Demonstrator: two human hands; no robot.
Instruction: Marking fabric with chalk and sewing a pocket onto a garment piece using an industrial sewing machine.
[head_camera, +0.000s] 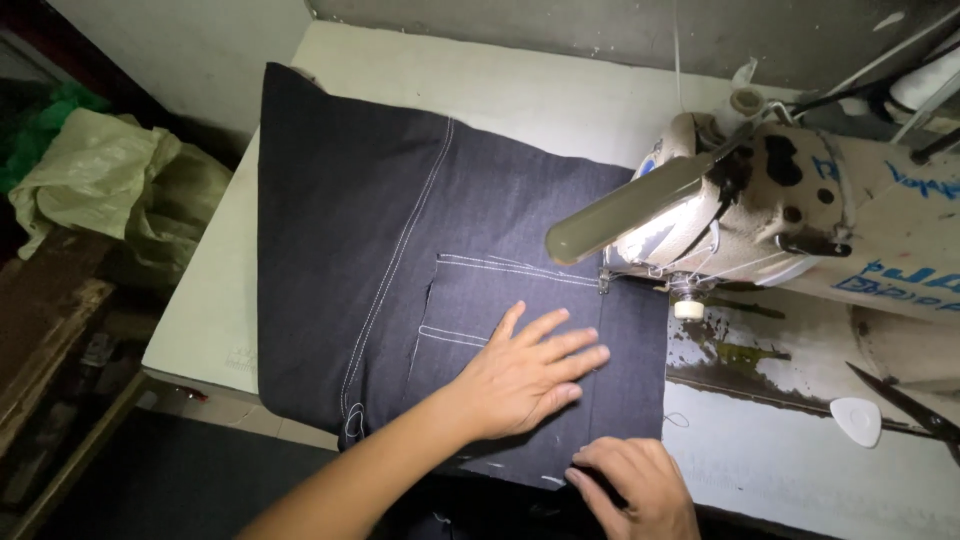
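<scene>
A piece of dark denim (380, 240) with white stitch lines lies across the pale sewing table (210, 310). A denim pocket patch (500, 290) sits on it, its upper right corner by the needle (603, 280) of the sewing machine (820, 220). My left hand (525, 372) lies flat on the patch, fingers spread and pointing right. My right hand (635, 485) pinches the denim's near edge at the table's front.
A white piece of tailor's chalk (856, 420) and dark scissors (905, 405) lie on the worn table at the right. A tube lamp (640, 205) juts from the machine head. Crumpled greenish sacks (110, 185) are heaped on the left, beyond the table.
</scene>
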